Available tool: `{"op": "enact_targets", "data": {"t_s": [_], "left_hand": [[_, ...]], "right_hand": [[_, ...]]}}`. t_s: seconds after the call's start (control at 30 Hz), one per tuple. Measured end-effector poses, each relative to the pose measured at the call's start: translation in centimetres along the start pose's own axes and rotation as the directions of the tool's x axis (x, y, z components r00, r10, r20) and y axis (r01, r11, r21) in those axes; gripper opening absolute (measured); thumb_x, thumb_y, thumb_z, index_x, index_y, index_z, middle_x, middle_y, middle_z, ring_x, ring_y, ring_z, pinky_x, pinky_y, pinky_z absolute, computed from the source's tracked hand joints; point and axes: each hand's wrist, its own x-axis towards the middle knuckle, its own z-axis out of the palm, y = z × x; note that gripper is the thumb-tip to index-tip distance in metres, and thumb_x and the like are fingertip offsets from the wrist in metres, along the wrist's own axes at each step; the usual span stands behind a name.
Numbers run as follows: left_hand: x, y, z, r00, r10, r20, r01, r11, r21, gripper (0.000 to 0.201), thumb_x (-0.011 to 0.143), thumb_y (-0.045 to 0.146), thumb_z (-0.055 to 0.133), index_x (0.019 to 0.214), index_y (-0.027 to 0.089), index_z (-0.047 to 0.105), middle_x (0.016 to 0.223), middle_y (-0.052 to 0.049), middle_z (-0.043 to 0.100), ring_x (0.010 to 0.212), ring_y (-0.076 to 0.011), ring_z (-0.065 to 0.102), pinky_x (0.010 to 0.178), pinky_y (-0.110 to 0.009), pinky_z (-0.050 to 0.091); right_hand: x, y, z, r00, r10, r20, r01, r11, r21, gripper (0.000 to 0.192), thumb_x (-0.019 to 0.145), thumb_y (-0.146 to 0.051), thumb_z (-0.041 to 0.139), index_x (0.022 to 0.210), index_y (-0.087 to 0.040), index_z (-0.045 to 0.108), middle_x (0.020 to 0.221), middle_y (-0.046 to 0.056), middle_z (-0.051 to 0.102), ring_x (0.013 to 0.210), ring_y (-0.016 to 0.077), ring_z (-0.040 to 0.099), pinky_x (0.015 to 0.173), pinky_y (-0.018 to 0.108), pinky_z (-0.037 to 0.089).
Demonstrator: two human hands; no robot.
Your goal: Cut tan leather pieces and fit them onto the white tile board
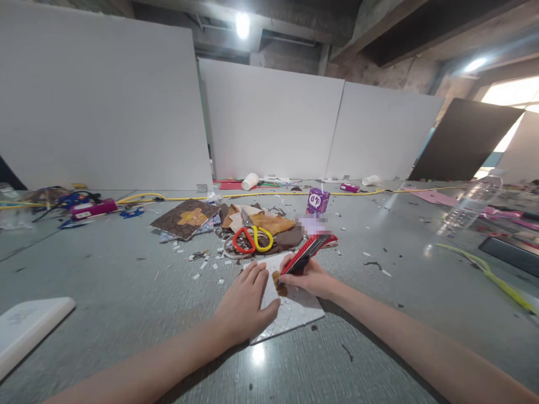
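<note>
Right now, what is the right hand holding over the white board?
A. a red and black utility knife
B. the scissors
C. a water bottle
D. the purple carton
A: the right hand grips a red and black utility knife, tip down on a brown piece on the white board, while the scissors lie beyond it on the table.

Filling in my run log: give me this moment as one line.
left hand: flat on white board | right hand: gripping red utility knife, tip at brown piece | scissors: idle behind
</note>
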Motion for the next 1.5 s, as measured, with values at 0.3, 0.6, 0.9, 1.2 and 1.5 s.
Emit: {"op": "enact_targets", "data": {"t_s": [0.3,0.6,0.9,1.2,1.5], "left_hand": [[-0.03,0.07,-0.14,1.0,0.014,-0.004,-0.014,1.0,-0.005,0.043,0.074,0.036,0.043,0.109,0.01,0.045,0.12,-0.013,0.044,0.116,-0.0251,0.031,0.097,-0.04,0.027],[-0.03,-0.11,0.0,1.0,0.008,0.002,-0.008,1.0,-0.015,0.046,0.073,0.037,0.043,0.11,0.01,0.044,0.121,-0.013,0.043,0.116,-0.0249,0.031,0.097,-0.04,0.027],[0.0,0.16,-0.3,1.0,0.014,0.006,-0.015,1.0,0.015,0.044,0.074,0.037,0.042,0.109,0.01,0.046,0.12,-0.013,0.044,0.116,-0.0248,0.032,0.097,-0.039,0.027],[-0.06,-0.08,-0.1,1.0,0.017,0.0,-0.017,1.0,0.001,0.045,0.074,0.038,0.042,0.11,0.012,0.045,0.121,-0.012,0.044,0.116,-0.0252,0.031,0.097,-0.04,0.028],[-0.07,0.01,-0.17,1.0,0.01,0.007,-0.01,1.0,0.003,0.047,0.074,0.038,0.042,0.111,0.009,0.044,0.122,-0.013,0.043,0.117,-0.0256,0.03,0.097,-0.04,0.027]], "right_hand": [[-0.28,-0.08,-0.06,0.982,-0.109,0.152,0.12,0.991,-0.065,0.015,0.066,-0.028,0.058,0.071,-0.017,0.049,0.06,-0.002,0.053,0.058,0.0108,0.052,0.058,0.025,0.042],[-0.01,-0.07,-0.41,0.999,-0.033,0.014,0.033,0.999,-0.013,0.017,0.061,-0.023,0.063,0.067,-0.017,0.048,0.052,-0.007,0.042,0.047,0.0065,0.041,0.05,0.022,0.036],[-0.27,-0.3,-0.47,0.971,-0.147,0.19,0.172,0.978,-0.122,0.009,0.067,-0.021,0.056,0.07,-0.017,0.048,0.062,-0.002,0.051,0.059,0.0103,0.05,0.058,0.024,0.041],[-0.26,-0.13,-0.53,0.975,-0.155,0.161,0.179,0.973,-0.144,0.01,0.066,-0.023,0.057,0.067,-0.017,0.048,0.062,-0.002,0.052,0.059,0.0104,0.05,0.058,0.024,0.041],[-0.23,-0.14,-0.51,0.979,-0.127,0.159,0.145,0.984,-0.104,0.01,0.065,-0.019,0.057,0.065,-0.017,0.048,0.059,-0.002,0.052,0.057,0.0101,0.049,0.055,0.023,0.039]]}}
